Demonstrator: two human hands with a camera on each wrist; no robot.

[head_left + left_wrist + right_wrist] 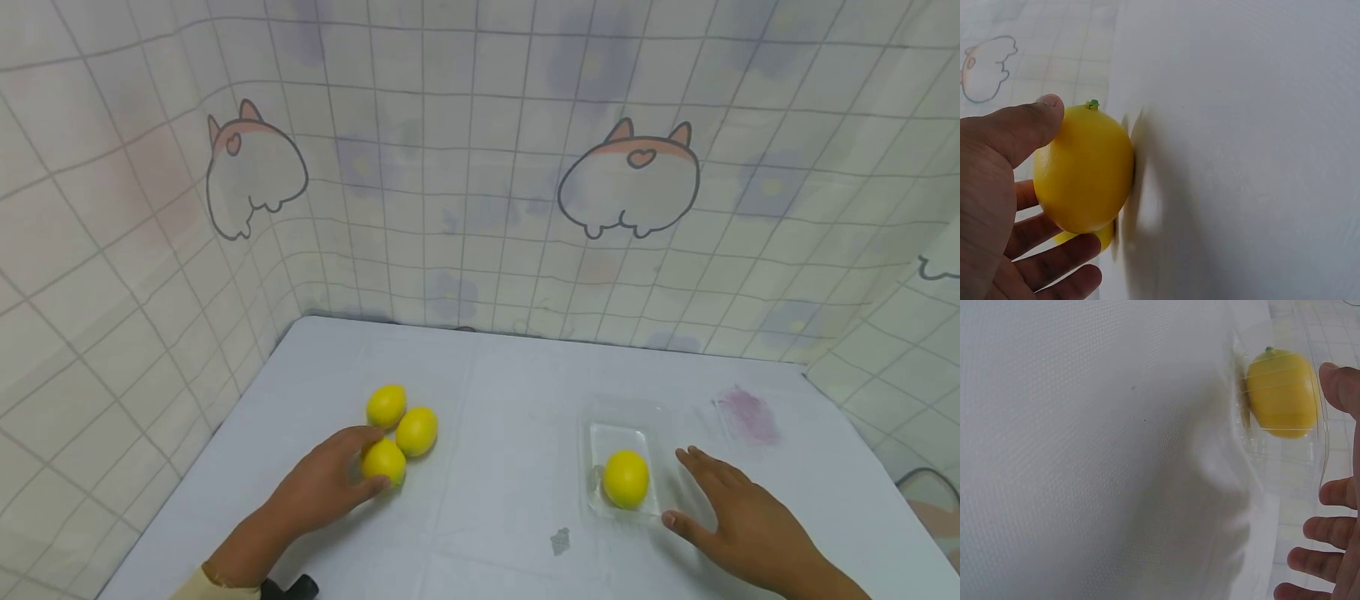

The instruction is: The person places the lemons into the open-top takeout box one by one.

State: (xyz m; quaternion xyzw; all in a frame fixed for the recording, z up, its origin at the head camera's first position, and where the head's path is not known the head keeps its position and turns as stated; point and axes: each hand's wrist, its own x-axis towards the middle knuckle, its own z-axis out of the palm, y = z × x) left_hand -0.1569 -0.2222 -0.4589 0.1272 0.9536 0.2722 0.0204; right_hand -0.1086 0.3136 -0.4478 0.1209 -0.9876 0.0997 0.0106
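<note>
My left hand (pixel 326 479) curls round the nearest yellow lemon (pixel 385 463) on the left of the table, its thumb at the near side and fingers at the far side. In the left wrist view this lemon (pixel 1085 169) shows a green stem end, with the thumb over its edge and some fingertips hidden behind it. Two more lemons, one farther back (pixel 387 406) and one to the right (pixel 417 432), lie close by. My right hand (pixel 738 521), fingers spread, holds nothing beside a clear plastic tray (pixel 621 430). A single lemon (pixel 626 479) lies in that tray.
A pinkish patch (pixel 748 415) marks the white table (pixel 495 500) at the back right. Near the tray's front left is a small grey patch (pixel 560 541). Grid-patterned curtains (pixel 465 183) enclose the table's back and sides. A dark cable (pixel 930 472) shows at far right.
</note>
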